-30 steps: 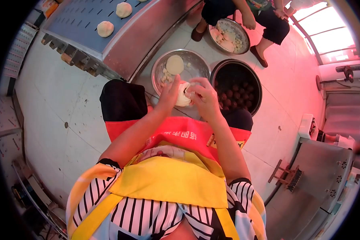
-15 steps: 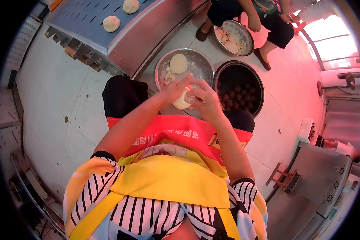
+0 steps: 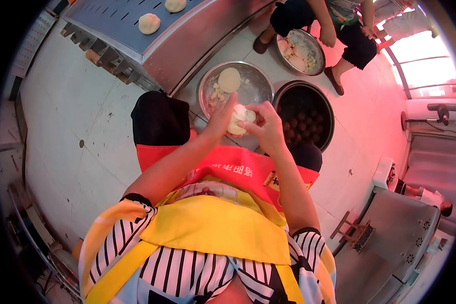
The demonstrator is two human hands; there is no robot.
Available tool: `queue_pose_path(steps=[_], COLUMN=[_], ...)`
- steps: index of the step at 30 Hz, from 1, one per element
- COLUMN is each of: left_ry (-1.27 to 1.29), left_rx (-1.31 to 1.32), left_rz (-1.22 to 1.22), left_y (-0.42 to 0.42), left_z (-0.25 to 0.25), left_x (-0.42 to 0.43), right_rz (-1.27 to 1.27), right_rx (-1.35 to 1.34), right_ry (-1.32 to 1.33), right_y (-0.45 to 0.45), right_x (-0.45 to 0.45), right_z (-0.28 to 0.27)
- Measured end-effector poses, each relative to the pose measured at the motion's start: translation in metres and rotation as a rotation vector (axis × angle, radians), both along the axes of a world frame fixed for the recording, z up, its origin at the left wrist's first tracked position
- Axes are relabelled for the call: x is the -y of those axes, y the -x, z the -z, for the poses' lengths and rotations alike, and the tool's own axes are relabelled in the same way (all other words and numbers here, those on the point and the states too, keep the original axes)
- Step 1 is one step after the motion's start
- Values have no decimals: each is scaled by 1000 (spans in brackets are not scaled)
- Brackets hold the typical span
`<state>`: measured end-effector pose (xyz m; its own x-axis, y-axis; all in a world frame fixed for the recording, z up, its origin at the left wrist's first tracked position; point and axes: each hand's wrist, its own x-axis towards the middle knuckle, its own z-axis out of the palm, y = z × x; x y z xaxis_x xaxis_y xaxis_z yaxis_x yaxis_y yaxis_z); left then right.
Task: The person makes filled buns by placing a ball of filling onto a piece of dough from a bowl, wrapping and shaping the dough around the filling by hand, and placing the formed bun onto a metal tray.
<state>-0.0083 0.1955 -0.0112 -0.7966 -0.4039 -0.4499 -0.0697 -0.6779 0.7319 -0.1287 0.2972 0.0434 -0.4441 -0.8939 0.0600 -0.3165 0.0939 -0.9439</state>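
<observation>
In the head view, a pale piece of dough (image 3: 239,120) with a gathered, folded top sits between my two hands above my lap. My left hand (image 3: 219,120) cradles it from the left, fingers pointing up along its side. From the right, my right hand (image 3: 268,127) pinches the dough's edge between thumb and fingers. Just beyond is a steel bowl (image 3: 262,87) holding a flat dough round (image 3: 229,80) and small dough lumps. To its right stands a black pot (image 3: 327,104) with several dark brown balls (image 3: 303,122) inside. Whatever the dough encloses is hidden.
A metal counter (image 3: 202,38) at the upper left carries dough buns (image 3: 149,24). Across from me sits another person (image 3: 347,38), beside a second bowl (image 3: 320,58) of dough pieces. A small stool (image 3: 357,233) and a steel cabinet (image 3: 385,238) stand at the right.
My right hand has shifted from over the dough to its right side, and the dough's folded top now shows. My left fingers point more upright. The camera view has shifted slightly.
</observation>
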Motion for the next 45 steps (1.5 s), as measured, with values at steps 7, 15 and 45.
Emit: queue_pose_path(steps=[7, 15, 45], left_ry=[64, -366, -89], left_rx=[13, -115, -113], left_rz=[-109, -30, 43], left_y=[10, 5, 8], left_z=[-7, -44, -59], left_x=[-7, 2, 8], right_rz=[69, 17, -12], right_rx=[107, -128, 160], right_ry=[-64, 74, 164], right_y=[5, 6, -16], right_x=[2, -3, 22], right_z=[5, -23, -23])
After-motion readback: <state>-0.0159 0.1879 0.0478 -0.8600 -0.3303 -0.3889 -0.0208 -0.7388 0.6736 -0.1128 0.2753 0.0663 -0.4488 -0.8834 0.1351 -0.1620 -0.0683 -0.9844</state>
